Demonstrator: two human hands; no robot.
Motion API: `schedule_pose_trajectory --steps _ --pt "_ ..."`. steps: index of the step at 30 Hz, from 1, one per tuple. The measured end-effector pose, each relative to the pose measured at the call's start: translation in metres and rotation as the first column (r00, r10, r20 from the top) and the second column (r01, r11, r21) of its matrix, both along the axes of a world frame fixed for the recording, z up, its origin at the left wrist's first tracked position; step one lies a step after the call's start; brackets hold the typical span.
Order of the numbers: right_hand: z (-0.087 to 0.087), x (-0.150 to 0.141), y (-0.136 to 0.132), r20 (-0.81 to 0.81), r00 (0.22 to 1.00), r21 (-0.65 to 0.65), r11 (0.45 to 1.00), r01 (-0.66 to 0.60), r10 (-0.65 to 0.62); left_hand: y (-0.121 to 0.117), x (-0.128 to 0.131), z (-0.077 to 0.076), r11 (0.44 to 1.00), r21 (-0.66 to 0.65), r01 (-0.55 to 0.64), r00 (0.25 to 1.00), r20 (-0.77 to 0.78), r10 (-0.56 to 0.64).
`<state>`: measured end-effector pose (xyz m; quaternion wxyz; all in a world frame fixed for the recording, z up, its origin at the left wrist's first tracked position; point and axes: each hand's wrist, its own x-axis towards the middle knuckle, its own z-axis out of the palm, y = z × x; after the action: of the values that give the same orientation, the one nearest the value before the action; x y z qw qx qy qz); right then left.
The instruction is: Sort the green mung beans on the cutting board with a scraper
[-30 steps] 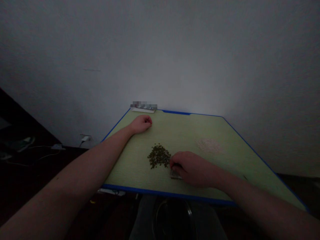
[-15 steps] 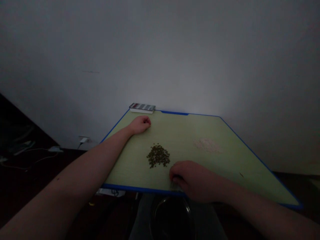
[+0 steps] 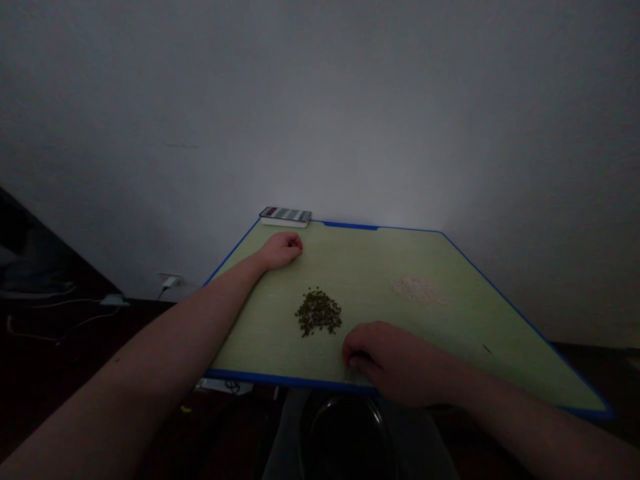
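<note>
Lying beyond and left of the curled right hand [image 3: 384,360], its grip unclear, is a greenish pile [image 3: 320,311].

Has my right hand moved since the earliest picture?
Yes: the right hand has come toward the person, nearer the blue front edge of the table.

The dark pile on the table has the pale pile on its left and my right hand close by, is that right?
Not quite: the head view shows the pale pile to the right of the dark pile; your right hand is indeed close by.
</note>
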<state>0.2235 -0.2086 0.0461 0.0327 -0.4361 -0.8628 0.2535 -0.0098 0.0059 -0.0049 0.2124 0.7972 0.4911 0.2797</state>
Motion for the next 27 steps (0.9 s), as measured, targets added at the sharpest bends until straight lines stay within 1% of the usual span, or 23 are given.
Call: schedule_pose_trajectory --steps 6,8,11,13,15,18,21,23,27 --pt "0.003 0.002 -0.011 0.008 1.000 -0.047 0.999 -0.026 0.026 -0.003 0.001 0.002 1.000 -0.024 -0.015 1.000 0.015 0.015" --pt "0.004 0.007 -0.010 -0.025 1.000 -0.050 0.999 0.001 -0.002 -0.004 0.001 0.002 0.999 -0.034 -0.011 1.000 0.028 0.012" --pt "0.001 0.017 0.003 -0.083 0.993 0.016 0.996 0.084 -0.083 -0.004 0.001 0.002 0.999 -0.033 0.001 0.999 0.034 0.000" --pt "-0.005 0.023 0.016 -0.080 0.990 0.094 0.987 0.127 -0.120 -0.003 0.001 0.002 1.000 -0.021 0.004 1.000 0.028 -0.003" --pt "-0.011 0.024 0.030 -0.052 0.989 0.157 0.977 0.144 -0.137 -0.002 0.000 0.002 1.000 -0.011 0.003 1.000 0.014 -0.002" --pt "-0.017 0.018 0.045 -0.019 0.991 0.204 0.970 0.136 -0.135 -0.002 0.000 0.002 1.000 -0.015 -0.002 1.000 -0.008 0.002" --pt "-0.018 0.010 0.054 -0.008 0.993 0.240 0.964 0.116 -0.118 -0.003 0.001 0.003 1.000 -0.021 -0.004 1.000 -0.011 0.004" --pt "-0.017 0.007 0.056 0.006 0.995 0.249 0.963 0.100 -0.105 -0.004 0.002 0.004 1.000 -0.028 -0.013 1.000 -0.008 0.013" --pt "-0.014 0.007 0.053 0.018 0.997 0.218 0.973 0.071 -0.076 -0.005 0.002 0.006 1.000 -0.026 -0.017 1.000 -0.013 0.017"
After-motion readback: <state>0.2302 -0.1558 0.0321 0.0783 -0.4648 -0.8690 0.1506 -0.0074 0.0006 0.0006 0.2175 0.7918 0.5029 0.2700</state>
